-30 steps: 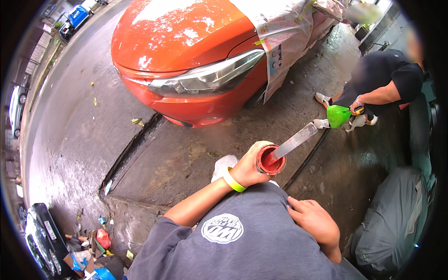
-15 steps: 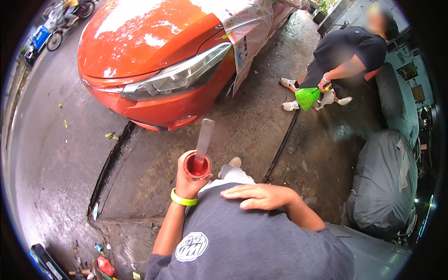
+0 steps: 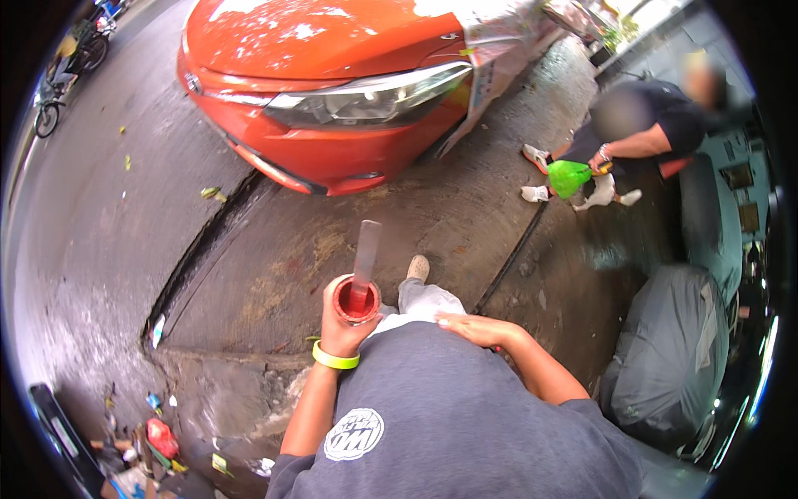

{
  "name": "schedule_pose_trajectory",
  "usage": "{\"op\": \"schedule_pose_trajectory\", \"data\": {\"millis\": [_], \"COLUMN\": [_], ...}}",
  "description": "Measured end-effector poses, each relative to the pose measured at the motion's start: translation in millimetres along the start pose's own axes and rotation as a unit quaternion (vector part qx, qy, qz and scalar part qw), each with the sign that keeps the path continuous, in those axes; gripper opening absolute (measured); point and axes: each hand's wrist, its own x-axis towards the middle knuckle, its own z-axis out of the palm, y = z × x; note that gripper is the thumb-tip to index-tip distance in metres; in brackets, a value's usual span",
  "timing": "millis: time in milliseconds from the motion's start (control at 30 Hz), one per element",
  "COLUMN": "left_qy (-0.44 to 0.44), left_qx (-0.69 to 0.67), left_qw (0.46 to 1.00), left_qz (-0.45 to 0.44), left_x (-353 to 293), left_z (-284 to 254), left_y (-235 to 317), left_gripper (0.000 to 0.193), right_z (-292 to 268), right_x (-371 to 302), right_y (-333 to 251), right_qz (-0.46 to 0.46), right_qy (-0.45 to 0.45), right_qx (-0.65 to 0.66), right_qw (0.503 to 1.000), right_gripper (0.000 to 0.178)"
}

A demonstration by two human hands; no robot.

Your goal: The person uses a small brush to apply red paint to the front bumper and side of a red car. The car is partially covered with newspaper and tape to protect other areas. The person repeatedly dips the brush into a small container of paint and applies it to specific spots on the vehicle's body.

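Observation:
My left hand [image 3: 335,334], with a yellow-green band at its wrist, is wrapped round a small red cup [image 3: 373,309] in front of my body. Red paint-like liquid coats the cup's inside. A flat, pale metal strip [image 3: 366,248] stands upright in the cup, its lower end red. My right hand [image 3: 472,328] rests against the front of my dark shirt, fingers stretched out, holding nothing. Ahead of me is the front of an orange-red car [image 3: 332,154], with its headlight [image 3: 366,101] facing me.
Printed sheets [image 3: 495,71] cover the car's side. At right, a person [image 3: 657,125] crouches with a green bag [image 3: 568,177]. Nearer stands a bulky grey-covered object [image 3: 665,358]. A dark groove [image 3: 199,245] crosses the wet floor; litter [image 3: 162,437] lies lower left. Motorbikes [image 3: 71,79] are far left.
My view has shifted, so the car sits higher and more to the right. My right hand has lowered against my shirt. The left still holds the cup.

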Motion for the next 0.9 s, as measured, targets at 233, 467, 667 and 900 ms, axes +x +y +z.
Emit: {"op": "schedule_pose_trajectory", "data": {"millis": [233,467,667,900], "left_qy": [0.052,0.002,-0.035,-0.029], "left_qx": [0.085,0.112,0.073,0.04], "left_qw": [0.993,0.989,0.99,0.991], "left_qz": [0.065,0.096,0.119,0.123], "left_x": [-28.0,-43.6,-39.4,-37.8], "left_z": [-24.8,-34.7,-25.6,-13.8], "left_y": [-9.8,0.2,17.0,13.6], "left_gripper": [0.085,0.089,0.089,0.084], "right_z": [47.1,109.2,104.4,55.8], "right_x": [42.1,32.6,52.6,69.3], "right_y": [220.7,316.9,297.3,226.6], "right_qz": [0.192,0.269,0.235,0.175], "right_qy": [0.249,0.107,0.159,0.255], "right_qx": [0.092,0.064,0.192,0.032], "right_qw": [0.945,0.955,0.939,0.95], "right_gripper": [0.056,0.044,0.04,0.043]}}
